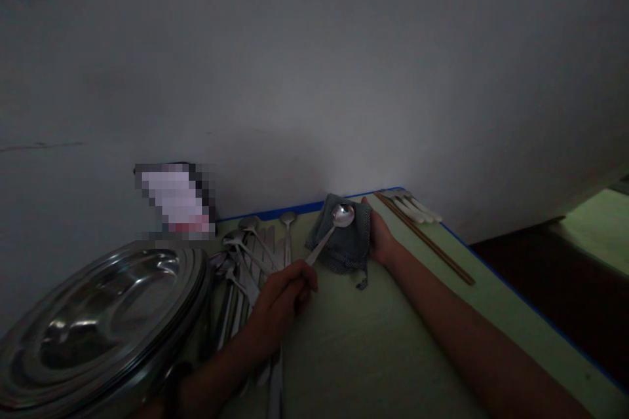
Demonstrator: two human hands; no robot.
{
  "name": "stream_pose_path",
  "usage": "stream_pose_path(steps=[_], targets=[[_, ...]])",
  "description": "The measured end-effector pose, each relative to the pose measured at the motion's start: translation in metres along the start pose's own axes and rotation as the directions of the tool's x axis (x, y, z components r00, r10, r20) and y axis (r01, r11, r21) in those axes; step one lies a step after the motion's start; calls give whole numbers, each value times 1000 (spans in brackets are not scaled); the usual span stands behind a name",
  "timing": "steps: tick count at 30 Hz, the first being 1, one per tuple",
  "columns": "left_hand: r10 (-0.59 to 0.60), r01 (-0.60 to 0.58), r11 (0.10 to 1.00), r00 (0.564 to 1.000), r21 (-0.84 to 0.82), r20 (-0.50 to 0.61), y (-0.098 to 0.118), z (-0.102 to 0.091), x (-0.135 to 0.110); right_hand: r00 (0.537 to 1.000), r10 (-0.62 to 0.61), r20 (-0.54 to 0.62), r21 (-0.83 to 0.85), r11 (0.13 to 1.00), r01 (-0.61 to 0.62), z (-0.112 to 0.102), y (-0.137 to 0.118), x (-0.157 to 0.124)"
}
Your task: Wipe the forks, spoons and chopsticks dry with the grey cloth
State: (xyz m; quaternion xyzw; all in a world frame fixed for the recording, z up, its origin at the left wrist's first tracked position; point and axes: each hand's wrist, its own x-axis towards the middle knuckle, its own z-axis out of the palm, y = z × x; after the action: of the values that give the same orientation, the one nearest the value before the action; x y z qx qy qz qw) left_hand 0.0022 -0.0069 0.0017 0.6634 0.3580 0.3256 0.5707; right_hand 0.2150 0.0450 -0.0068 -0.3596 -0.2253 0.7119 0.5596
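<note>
My left hand (287,294) is closed around the handle of a metal spoon (343,215), whose bowl points up and away to the right. Behind that bowl is a grey-green cloth (339,250), held from its right side by my right hand (381,234); most of those fingers are hidden by the cloth. I cannot tell whether the bowl touches the cloth. Left of my left hand lies a pile of metal spoons and other cutlery (255,252), partly covered by my forearm.
Stacked round metal trays (111,314) stand at the left. A blurred-out upright device (177,200) leans on the wall (314,65). Brown chopsticks (427,239) and several white-handled forks (410,205) lie at the right of the green table (344,353), near its blue edge.
</note>
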Motion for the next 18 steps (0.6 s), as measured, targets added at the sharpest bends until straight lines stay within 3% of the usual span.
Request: stream_pose_path(steps=[6,14,18], targets=[[-57,45,987,996,-151,-72,5,1,2,998,-67,17,12,998,67,-1,-4,-6],[-24,23,996,999,-84,-21,3,-1,2,981,-97,170,-132,984,121,2,3,-9],[-5,5,999,1000,-34,-1,3,-1,2,980,-97,175,-158,980,125,3,6,-6]])
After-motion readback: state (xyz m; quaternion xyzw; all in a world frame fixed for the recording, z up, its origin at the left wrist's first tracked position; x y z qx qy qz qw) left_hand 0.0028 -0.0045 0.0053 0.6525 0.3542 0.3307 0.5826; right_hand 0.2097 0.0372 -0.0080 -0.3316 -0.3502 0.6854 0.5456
